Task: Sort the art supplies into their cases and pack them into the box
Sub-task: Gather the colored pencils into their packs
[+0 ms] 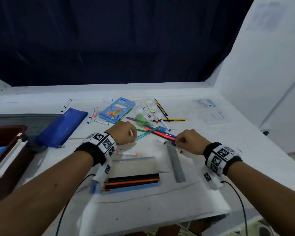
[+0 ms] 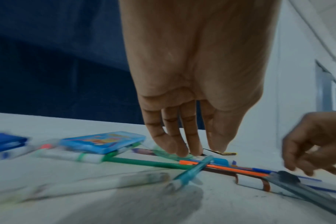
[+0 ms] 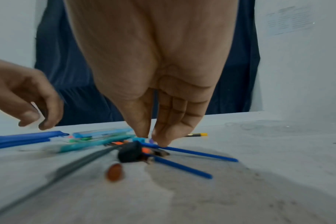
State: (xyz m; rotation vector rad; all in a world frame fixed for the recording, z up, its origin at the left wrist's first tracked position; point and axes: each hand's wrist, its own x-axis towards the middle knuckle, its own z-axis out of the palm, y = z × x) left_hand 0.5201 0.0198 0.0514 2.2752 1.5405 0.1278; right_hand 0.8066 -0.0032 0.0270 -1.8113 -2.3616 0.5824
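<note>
Her right hand (image 3: 155,94) pinches a blue pencil (image 3: 190,153) on the table (image 1: 203,198), while her left hand (image 2: 194,84) hangs loose-fingered, holding nothing.

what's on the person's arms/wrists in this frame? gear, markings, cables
Bare forearms, no sleeves. Each wrist wears a black band wrapped by a white strap printed with black square fiducial markers; the left wrist strap matches. A white camera module hangs under each wrist, with a thin black cable trailing back. The left hand and right hand wear no gloves.
</note>
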